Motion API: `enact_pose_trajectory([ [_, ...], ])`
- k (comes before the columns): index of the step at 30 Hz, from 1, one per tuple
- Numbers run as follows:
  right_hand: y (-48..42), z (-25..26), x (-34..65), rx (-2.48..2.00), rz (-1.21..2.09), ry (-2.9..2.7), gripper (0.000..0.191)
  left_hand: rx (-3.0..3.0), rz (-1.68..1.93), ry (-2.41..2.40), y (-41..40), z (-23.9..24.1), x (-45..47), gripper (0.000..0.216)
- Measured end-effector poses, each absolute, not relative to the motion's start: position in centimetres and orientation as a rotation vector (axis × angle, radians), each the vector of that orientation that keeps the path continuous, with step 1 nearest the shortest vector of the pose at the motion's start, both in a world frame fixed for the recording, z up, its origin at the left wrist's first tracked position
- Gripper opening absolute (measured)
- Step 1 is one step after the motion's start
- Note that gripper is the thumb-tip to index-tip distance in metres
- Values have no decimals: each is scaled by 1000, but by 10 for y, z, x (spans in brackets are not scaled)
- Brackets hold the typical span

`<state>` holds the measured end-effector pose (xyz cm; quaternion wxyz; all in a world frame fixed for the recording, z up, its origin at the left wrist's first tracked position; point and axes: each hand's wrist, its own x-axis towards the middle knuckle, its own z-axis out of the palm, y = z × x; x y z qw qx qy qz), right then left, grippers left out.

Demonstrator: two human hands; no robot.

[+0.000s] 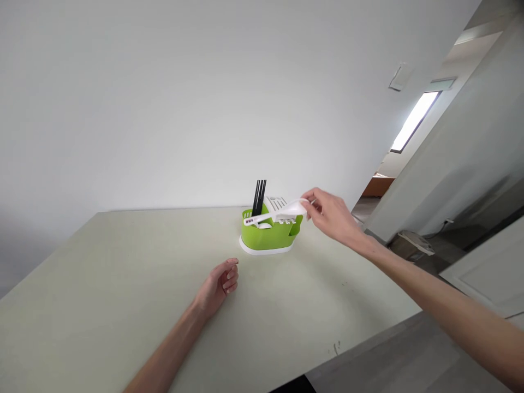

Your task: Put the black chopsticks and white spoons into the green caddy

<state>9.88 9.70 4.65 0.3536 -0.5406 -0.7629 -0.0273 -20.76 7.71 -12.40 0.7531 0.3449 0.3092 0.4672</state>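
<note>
My right hand (327,213) pinches the wide end of a white spoon (282,212). The spoon lies slantwise over a green utensil holder (266,238), its handle pointing left; whether it touches the holder I cannot tell. Black chopsticks (259,197) stand upright in the holder's left part. A white slotted rack (277,202) covers part of the holder's top behind the spoon. Another white rounded piece (264,225) shows inside, mostly hidden. My left hand (219,284) rests on the table in front of the holder, fingers loosely curled with nothing in them.
The holder stands on a pale table (123,284), close to a white wall (184,109). The table's right edge drops to a grey floor (393,355). Beyond it, a brown box-like thing (403,248) sits on the floor beside a white panel (487,267).
</note>
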Motion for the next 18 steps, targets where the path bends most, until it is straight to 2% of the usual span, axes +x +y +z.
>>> enact_pose_trajectory([
  [3,120,70,86,-1285,-363,-1988,17,740,1015,674,76,-125,-208,27],
  [7,150,81,67,-1223,-512,-2096,23,739,1018,679,75,-125,-208,28],
  [11,170,82,42,-1275,-573,-2257,28,752,1016,677,75,-125,-207,28],
  [18,183,79,4,-1339,-558,-2466,25,762,1025,693,75,-125,-207,28],
])
